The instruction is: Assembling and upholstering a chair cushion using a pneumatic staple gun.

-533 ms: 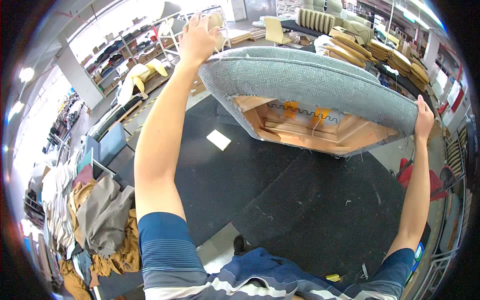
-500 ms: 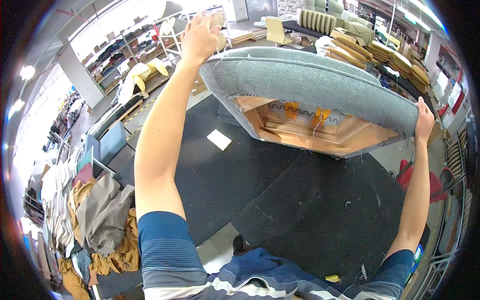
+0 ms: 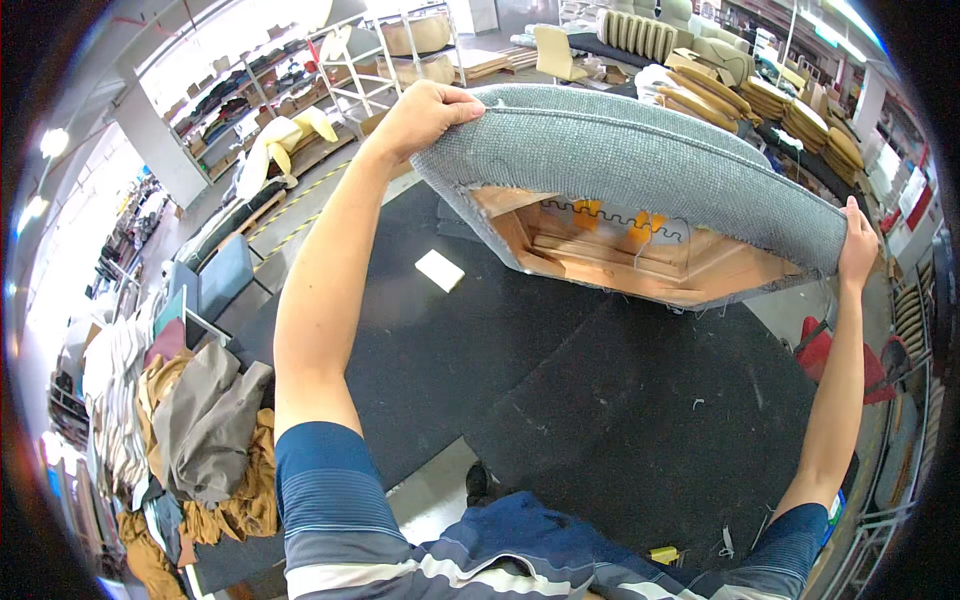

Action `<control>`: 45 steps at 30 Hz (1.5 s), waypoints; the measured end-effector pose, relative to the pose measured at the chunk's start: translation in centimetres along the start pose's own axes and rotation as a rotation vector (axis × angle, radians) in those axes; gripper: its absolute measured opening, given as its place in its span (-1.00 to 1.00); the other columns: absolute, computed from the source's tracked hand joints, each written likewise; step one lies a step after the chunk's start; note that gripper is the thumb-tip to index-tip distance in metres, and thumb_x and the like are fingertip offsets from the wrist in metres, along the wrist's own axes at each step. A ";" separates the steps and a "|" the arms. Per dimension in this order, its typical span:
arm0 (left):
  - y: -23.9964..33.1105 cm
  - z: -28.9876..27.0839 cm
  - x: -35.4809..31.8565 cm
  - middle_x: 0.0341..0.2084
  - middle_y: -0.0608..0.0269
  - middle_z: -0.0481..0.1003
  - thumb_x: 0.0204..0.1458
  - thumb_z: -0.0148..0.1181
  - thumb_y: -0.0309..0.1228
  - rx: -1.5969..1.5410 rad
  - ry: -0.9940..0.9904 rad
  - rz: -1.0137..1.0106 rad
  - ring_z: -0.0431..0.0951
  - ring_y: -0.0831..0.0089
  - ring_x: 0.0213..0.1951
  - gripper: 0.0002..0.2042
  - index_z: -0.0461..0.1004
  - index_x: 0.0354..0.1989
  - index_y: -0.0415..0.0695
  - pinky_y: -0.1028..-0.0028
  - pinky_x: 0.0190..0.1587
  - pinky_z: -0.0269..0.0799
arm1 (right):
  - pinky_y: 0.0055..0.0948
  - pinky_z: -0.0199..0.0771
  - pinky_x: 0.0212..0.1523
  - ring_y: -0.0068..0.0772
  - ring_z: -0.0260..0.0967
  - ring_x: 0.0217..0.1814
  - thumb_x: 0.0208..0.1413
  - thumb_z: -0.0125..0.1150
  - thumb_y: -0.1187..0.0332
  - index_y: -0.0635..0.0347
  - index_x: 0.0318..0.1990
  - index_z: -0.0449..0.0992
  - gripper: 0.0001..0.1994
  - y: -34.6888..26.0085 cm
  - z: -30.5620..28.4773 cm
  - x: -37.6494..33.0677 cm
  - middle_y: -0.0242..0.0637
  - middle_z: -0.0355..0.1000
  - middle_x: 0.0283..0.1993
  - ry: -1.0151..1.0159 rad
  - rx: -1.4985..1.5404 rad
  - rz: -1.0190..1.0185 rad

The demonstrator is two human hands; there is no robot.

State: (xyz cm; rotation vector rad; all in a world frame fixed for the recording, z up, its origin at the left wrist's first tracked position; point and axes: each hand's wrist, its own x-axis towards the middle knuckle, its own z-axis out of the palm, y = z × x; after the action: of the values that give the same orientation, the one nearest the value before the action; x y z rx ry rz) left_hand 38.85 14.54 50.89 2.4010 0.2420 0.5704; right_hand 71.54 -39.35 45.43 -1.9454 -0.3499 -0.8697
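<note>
A grey-blue upholstered seat (image 3: 640, 145) is held up and tilted in front of me, its open underside facing me. Inside it show a bare wooden frame (image 3: 560, 262), wavy metal springs (image 3: 612, 216) and orange patches. My left hand (image 3: 425, 118) grips the upper left corner, thumb and fingers pressed onto the padded edge. At the right end, my right hand (image 3: 857, 250) is closed around the side, some fingers hidden behind the fabric. Loose threads hang from the lower edge.
Black matting (image 3: 600, 400) covers the floor, with a white block (image 3: 440, 271) on it. To the left lie heaped grey and brown fabrics (image 3: 210, 430) beside a blue-grey chair (image 3: 225, 280). Stacked tan cushions (image 3: 800, 125) stand far right; a red item (image 3: 870, 375) is nearer.
My left hand, raised with fingers spread above the corner earlier, has come down and closed on the seat's edge. The seat has shifted slightly right.
</note>
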 end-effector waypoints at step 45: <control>8.8 12.7 2.1 -0.43 0.00 0.55 0.24 -0.02 -0.04 0.442 0.484 0.382 0.56 0.00 -0.35 -0.62 0.53 -0.38 -0.10 0.16 -0.29 0.40 | -0.47 0.36 -0.29 -0.49 0.40 -0.43 0.19 0.11 0.04 0.29 -0.41 0.62 -0.57 -1.7 2.7 -0.5 -0.26 0.52 -0.51 0.115 0.115 -0.063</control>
State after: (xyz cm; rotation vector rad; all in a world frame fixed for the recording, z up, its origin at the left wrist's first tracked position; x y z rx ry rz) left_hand 46.78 1.41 48.38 2.7136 0.1190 1.4046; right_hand 71.42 -36.10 45.32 -1.7792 -0.3863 -0.9764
